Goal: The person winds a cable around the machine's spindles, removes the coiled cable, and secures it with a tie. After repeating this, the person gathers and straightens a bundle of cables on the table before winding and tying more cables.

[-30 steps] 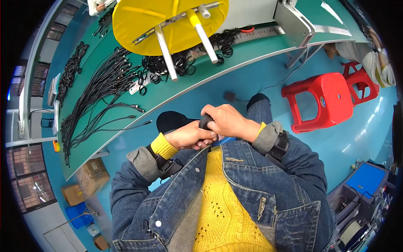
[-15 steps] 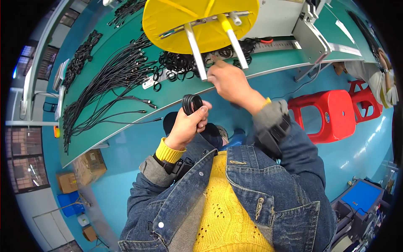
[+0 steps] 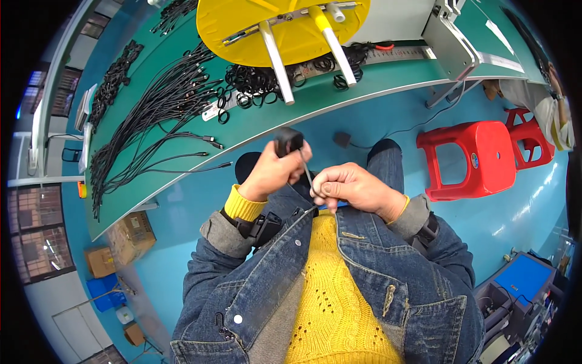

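Note:
My left hand (image 3: 276, 167) is closed around a small coil of black cable (image 3: 288, 141), held just off the table's near edge. From the coil a thin dark strand (image 3: 307, 173) runs down to my right hand (image 3: 345, 188), whose thumb and fingers are pinched on it. Whether the strand is the cable's own end or a separate band, I cannot tell. Beyond my hands, a yellow disc (image 3: 242, 42) with two silver rods (image 3: 277, 64) stands over the table. Small black loops (image 3: 251, 88) lie heaped beneath the disc.
Long black cables (image 3: 163, 103) spread over the left of the green table (image 3: 130, 185), several ends reaching its near edge. A steel ruler (image 3: 394, 54) lies by a metal bracket (image 3: 451, 48). Red stools (image 3: 479, 158) stand at the right; cardboard boxes (image 3: 133, 236) sit at the lower left.
My right hand has come back from the loops under the disc to beside my left hand, and now pulls on a strand at the coil. The left hand has turned the coil slightly.

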